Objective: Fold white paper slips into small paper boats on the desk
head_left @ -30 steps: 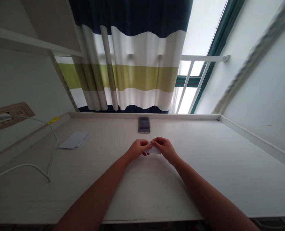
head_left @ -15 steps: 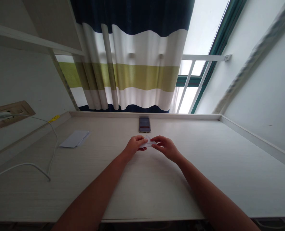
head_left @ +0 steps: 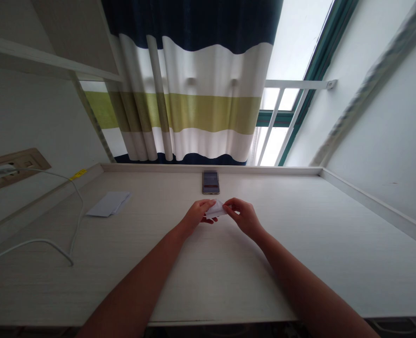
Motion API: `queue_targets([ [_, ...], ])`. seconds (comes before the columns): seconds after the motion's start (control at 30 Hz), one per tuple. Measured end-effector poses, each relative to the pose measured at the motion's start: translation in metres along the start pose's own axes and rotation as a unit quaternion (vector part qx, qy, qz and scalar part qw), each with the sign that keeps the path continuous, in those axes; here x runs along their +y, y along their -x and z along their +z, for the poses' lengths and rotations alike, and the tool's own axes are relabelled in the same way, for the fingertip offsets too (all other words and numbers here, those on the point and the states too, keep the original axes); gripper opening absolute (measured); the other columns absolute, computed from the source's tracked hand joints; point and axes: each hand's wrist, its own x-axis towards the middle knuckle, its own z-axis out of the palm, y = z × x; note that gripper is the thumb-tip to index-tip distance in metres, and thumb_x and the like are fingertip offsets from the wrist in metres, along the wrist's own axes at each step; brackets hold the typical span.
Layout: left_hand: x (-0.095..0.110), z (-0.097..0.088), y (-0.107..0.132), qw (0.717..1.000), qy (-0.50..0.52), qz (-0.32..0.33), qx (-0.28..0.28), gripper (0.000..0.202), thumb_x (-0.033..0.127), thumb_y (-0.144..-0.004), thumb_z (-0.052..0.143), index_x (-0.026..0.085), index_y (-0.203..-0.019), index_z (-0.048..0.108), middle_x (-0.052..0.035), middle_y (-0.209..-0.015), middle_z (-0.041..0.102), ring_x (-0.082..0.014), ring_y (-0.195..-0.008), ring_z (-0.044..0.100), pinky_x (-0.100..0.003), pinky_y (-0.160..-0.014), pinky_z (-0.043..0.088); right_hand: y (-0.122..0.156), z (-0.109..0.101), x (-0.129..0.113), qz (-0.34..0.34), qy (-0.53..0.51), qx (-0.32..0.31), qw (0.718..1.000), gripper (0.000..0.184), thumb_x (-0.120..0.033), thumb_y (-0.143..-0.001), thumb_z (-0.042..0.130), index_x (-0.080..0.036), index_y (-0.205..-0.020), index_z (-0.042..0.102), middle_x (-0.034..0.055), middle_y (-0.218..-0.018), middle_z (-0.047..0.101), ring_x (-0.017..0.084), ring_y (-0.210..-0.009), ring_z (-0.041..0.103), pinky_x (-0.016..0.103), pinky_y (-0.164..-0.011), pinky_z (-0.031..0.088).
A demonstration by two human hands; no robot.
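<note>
Just below frame centre, folded white paper (head_left: 217,210).
Left hand (head_left: 197,212), fingers clamped on its left end; right hand (head_left: 242,213), fingertips pinching its right.

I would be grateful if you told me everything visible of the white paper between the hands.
The white paper looks thin and folded, with a raised, roughly pointed top; finer creases are too small to make out. The left hand grips its left side, thumb on top, and the right hand pinches its right end. It is held above the desk, nearer the person than the phone.
</note>
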Motion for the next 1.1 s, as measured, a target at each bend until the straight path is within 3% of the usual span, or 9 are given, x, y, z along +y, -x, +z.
queue_targets([
  [0.3,0.001,0.003,0.002,0.997,-0.065,0.049,0.006,0.028,0.034,-0.061,0.065,0.012,-0.076,0.06,-0.0042,-0.069,0.06,-0.0121,-0.058,0.058,-0.024,-0.054,0.047,0.0,0.002,-0.001,0.025,-0.018,0.019,0.999,0.019,-0.036,-0.071,0.055,-0.018,-0.071,0.057,0.0033,-0.066,0.059,0.015,-0.06,0.054,0.031,-0.059,0.047],
  [0.53,-0.002,0.004,0.001,0.998,-0.044,0.038,0.017,0.026,0.034,-0.061,0.065,0.01,-0.071,0.061,-0.0033,-0.064,0.06,-0.0117,-0.056,0.057,-0.025,-0.056,0.047,0.0,0.005,0.004,0.034,-0.092,0.014,0.995,0.023,-0.035,-0.067,0.06,-0.018,-0.081,0.055,0.0021,-0.071,0.059,0.014,-0.063,0.055,0.028,-0.059,0.047],
  [0.8,0.0,0.004,0.001,0.999,-0.025,0.016,0.024,0.031,0.036,-0.061,0.066,0.008,-0.076,0.063,-0.0069,-0.066,0.064,-0.0147,-0.059,0.061,-0.028,-0.061,0.05,-0.003,0.004,0.003,0.097,-0.216,0.003,0.972,0.026,-0.036,-0.062,0.065,-0.017,-0.078,0.055,-0.0007,-0.061,0.06,0.012,-0.055,0.056,0.029,-0.057,0.047],
  [1.1,0.0,0.002,-0.002,0.998,-0.016,0.016,0.058,0.033,0.038,-0.061,0.066,0.007,-0.072,0.064,-0.0065,-0.059,0.064,-0.0153,-0.054,0.061,-0.028,-0.058,0.05,-0.004,0.0,-0.005,0.163,-0.259,-0.001,0.952,0.031,-0.037,-0.058,0.067,-0.017,-0.08,0.06,-0.0003,-0.062,0.064,0.015,-0.061,0.06,0.035,-0.064,0.051],
])
